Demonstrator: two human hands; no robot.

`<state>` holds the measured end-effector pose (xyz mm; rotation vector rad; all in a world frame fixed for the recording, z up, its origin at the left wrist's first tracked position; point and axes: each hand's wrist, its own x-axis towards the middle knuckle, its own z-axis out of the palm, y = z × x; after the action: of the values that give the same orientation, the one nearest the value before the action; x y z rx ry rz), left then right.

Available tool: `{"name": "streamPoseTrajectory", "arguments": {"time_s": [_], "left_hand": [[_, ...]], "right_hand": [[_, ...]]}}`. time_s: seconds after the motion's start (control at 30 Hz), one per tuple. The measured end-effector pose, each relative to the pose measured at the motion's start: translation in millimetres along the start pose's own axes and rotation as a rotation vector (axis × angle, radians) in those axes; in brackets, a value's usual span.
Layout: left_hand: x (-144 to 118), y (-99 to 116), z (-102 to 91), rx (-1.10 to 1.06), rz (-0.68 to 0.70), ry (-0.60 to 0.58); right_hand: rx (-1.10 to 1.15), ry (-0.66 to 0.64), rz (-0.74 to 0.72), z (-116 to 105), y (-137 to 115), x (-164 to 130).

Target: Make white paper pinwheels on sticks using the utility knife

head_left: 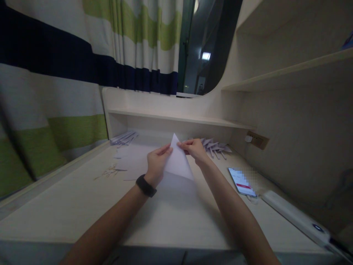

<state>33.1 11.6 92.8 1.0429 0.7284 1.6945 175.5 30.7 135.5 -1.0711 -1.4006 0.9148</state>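
A white sheet of paper (178,165) with a pointed top is held up above the middle of the desk. My left hand (158,163) pinches its left edge near the point, thumb in front. On the other edge, my right hand (194,148) grips the paper between thumb and fingers. Behind my right hand lie several folded paper pieces (216,147) that look like pinwheels. Flat white paper (135,154) rests on the desk beyond my left hand, next to a small scatter of thin tan pieces (110,171) too small to name.
A bundle of thin paper strips or sticks (124,138) lies at the back left. To the right are a lit phone (242,182) and a long white device (295,215). A low shelf (176,117) spans the desk's back; a wall socket (257,140) and a curtain (77,95) flank it.
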Motion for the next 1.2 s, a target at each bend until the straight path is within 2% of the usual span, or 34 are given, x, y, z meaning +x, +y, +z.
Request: {"name": "streamPoseTrajectory", "arguments": {"time_s": [0.17,0.33,0.4,0.5,0.63,0.77,0.97,1.2], "left_hand": [[1,7,0.5,0.052,-0.004,-0.013],[9,19,-4.3,0.029,-0.141,-0.157],[13,19,-7.0,0.025,-0.155,-0.184],[18,15,-10.1,0.042,-0.086,-0.155],[20,11,-11.1,0.125,0.017,-0.052],[21,9,-10.2,0.104,-0.008,-0.075],[23,0,-11.4,0.262,0.092,-0.039],[22,-4,-11.4,0.294,0.114,-0.049]], "right_hand": [[-0.109,0.018,-0.083,-3,-2,-2],[-0.162,-0.069,-0.085,-2,-10,-9],[-0.2,-0.115,-0.083,1,-10,-11],[-0.253,-0.123,-0.093,5,-5,-11],[-0.257,-0.119,-0.09,6,5,-11],[-0.196,-0.085,-0.038,7,11,-16],[-0.03,-0.119,0.073,6,19,-27],[0.016,-0.067,0.11,4,31,-34]]}}
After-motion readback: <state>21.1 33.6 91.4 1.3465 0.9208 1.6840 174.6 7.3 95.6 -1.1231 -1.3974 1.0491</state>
